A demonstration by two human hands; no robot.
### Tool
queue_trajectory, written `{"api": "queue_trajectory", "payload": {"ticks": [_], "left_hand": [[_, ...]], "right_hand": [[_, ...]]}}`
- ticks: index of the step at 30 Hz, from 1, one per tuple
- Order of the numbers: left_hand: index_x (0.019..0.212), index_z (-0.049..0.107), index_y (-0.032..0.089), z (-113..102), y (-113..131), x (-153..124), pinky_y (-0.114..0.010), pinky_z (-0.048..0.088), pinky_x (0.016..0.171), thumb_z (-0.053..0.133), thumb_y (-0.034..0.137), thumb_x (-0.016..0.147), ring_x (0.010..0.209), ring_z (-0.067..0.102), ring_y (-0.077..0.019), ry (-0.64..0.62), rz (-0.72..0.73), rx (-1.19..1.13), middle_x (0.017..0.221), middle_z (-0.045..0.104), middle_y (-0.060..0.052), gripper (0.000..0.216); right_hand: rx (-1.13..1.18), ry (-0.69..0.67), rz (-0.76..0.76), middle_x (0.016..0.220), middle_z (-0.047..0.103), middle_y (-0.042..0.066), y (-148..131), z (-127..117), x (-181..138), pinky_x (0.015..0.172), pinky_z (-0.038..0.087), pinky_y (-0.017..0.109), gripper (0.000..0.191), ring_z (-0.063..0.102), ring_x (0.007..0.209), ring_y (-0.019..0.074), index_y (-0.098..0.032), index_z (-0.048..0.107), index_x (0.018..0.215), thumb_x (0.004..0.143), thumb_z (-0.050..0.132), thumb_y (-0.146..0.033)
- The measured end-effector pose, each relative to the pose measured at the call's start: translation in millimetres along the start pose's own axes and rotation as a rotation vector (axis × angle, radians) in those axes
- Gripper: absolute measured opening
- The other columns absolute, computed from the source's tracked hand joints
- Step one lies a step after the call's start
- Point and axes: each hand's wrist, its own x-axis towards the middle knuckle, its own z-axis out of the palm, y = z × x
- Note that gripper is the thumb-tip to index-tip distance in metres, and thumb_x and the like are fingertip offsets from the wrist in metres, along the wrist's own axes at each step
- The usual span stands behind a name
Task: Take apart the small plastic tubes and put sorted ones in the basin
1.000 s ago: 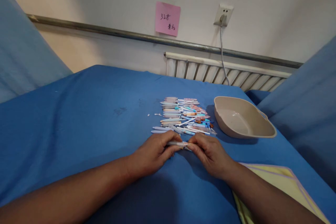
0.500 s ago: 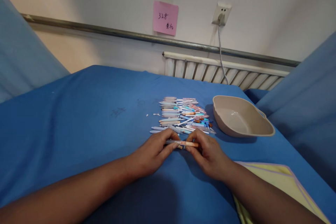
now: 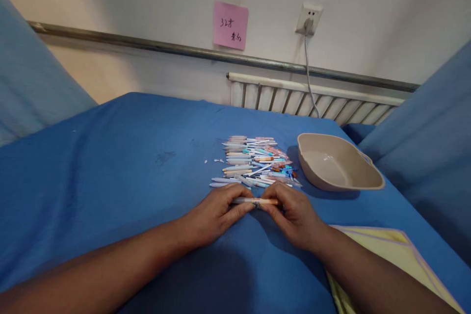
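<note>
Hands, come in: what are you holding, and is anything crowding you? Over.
Left grip and right grip: both pinching one slim pen. Pen: crosswise, orange at right end. Pen parts: just beyond both. Beige basin: apart, right side.

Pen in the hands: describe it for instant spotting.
On the blue cloth lies a pile of pen parts. Just nearer the camera, the left hand and right hand grip a grey-and-orange pen; its neighbours lie loose.

Bare forearms (image 3: pixel 128 262), bare fingers (image 3: pixel 238 190)
</note>
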Motion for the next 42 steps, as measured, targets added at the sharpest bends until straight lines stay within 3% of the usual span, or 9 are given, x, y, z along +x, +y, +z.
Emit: {"api": "queue_trajectory", "payload": {"ticks": [9, 15, 30, 42], "left_hand": [[0.097, 0.053, 0.020, 3.9, 0.5, -6.0, -0.032, 0.043, 0.084, 0.037, 0.036, 0.095, 0.090, 0.055, -0.0187, 0.006, -0.068, 0.049, 0.100, 0.061, -0.005, 0.022], [0.095, 0.053, 0.020, -0.6, 2.4, -4.7, -0.032, 0.044, 0.081, 0.039, 0.035, 0.094, 0.087, 0.055, -0.0189, 0.033, -0.088, 0.024, 0.095, 0.061, -0.003, 0.022], [0.098, 0.058, 0.020, -5.5, -4.6, -2.8, -0.029, 0.041, 0.077, 0.044, 0.029, 0.094, 0.086, 0.056, -0.0168, 0.049, 0.030, 0.124, 0.094, 0.061, -0.002, 0.017], [0.097, 0.057, 0.020, -0.6, -8.6, -3.4, -0.029, 0.042, 0.079, 0.040, 0.029, 0.096, 0.087, 0.057, -0.0174, 0.091, 0.078, 0.156, 0.096, 0.062, -0.003, 0.019]], "right_hand": [[-0.018, 0.002, 0.009, 0.078, 0.059, 0.002, 0.8, -1.0, 1.1, 0.062, 0.038, 0.025, 0.004, 0.054, 0.071, 0.0147, -0.020, 0.055, 0.091, 0.090, 0.052, -0.018], [-0.013, 0.035, -0.009, 0.079, 0.059, 0.003, 4.8, -5.7, 2.8, 0.067, 0.039, 0.027, 0.007, 0.054, 0.073, 0.0151, -0.019, 0.058, 0.090, 0.091, 0.051, -0.019], [-0.008, 0.051, 0.039, 0.077, 0.059, 0.003, 8.9, -8.3, 0.8, 0.066, 0.039, 0.028, 0.014, 0.054, 0.073, 0.0155, -0.018, 0.062, 0.090, 0.093, 0.049, -0.023], [-0.006, 0.020, 0.041, 0.078, 0.062, 0.001, 8.9, -1.1, 1.8, 0.065, 0.041, 0.025, 0.006, 0.057, 0.071, 0.0140, -0.020, 0.058, 0.093, 0.090, 0.052, -0.019]]}}
